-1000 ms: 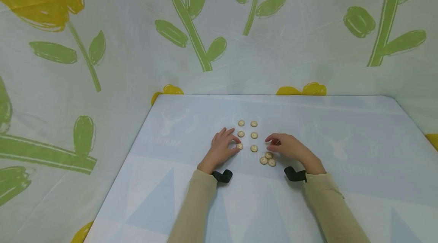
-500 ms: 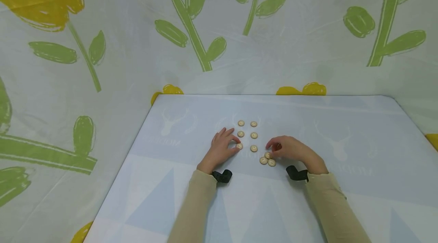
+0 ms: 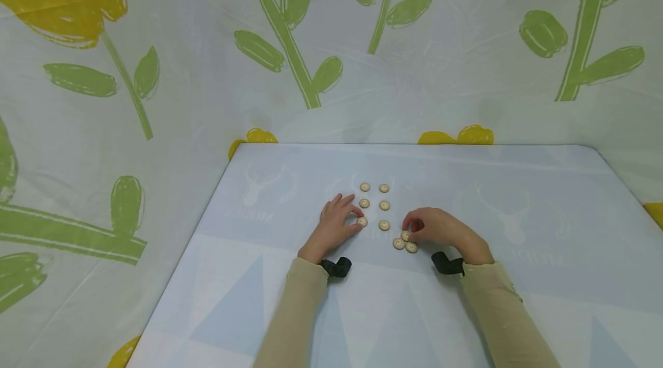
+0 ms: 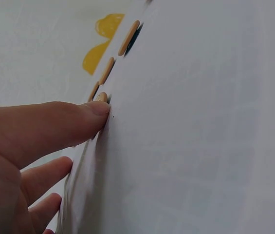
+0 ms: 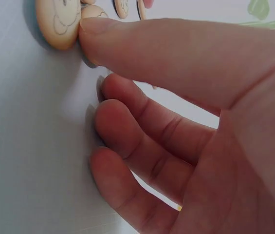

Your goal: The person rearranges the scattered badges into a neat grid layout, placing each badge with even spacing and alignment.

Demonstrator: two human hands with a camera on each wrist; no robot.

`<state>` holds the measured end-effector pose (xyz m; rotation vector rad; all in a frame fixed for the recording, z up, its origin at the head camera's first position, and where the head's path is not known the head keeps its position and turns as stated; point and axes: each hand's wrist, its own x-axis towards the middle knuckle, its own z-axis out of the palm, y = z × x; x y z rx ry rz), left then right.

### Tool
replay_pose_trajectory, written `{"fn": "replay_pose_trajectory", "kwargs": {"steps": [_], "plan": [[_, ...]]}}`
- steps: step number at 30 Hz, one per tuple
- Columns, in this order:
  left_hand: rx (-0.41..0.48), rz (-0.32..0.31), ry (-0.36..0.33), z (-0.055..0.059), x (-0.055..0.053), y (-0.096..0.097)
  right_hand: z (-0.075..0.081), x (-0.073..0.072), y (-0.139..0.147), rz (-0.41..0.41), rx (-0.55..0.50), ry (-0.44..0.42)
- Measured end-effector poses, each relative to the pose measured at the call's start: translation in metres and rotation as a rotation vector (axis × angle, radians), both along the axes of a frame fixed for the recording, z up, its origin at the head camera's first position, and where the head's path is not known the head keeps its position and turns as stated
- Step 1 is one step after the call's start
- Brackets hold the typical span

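In the head view my left hand (image 3: 338, 224) pinches a round wooden button (image 3: 362, 222) between thumb and index finger, against the table. Its thumb tip (image 4: 100, 108) covers part of that button in the left wrist view. My right hand (image 3: 440, 226) holds the top button (image 3: 406, 235) of a small cluster, thumb and index finger at its sides. Two more buttons, the left one (image 3: 398, 243) and the right one (image 3: 411, 247), lie against it. In the right wrist view the thumb hides the index finger; the other fingers (image 5: 122, 122) curl loosely near the tabletop.
Several matching buttons lie in two columns between the hands, such as the far left button (image 3: 365, 187) and the near right button (image 3: 384, 225). The table (image 3: 373, 310) has a pale blue patterned cover. Behind it hangs a flowered cloth (image 3: 456, 68).
My right hand has shifted slightly toward me, and its thumb and index finger have closed around the cluster's top button. The left hand stays on its button.
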<state>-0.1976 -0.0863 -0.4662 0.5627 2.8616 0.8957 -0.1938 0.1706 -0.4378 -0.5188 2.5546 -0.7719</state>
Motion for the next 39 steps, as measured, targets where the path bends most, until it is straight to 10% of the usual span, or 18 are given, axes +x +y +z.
{"fn": "replay_pose_trajectory", "kwargs": {"steps": [39], "plan": [[-0.006, 0.002, 0.009, 0.0, 0.0, 0.001, -0.013, -0.008, 0.01, -0.125, -0.187, -0.06]]}}
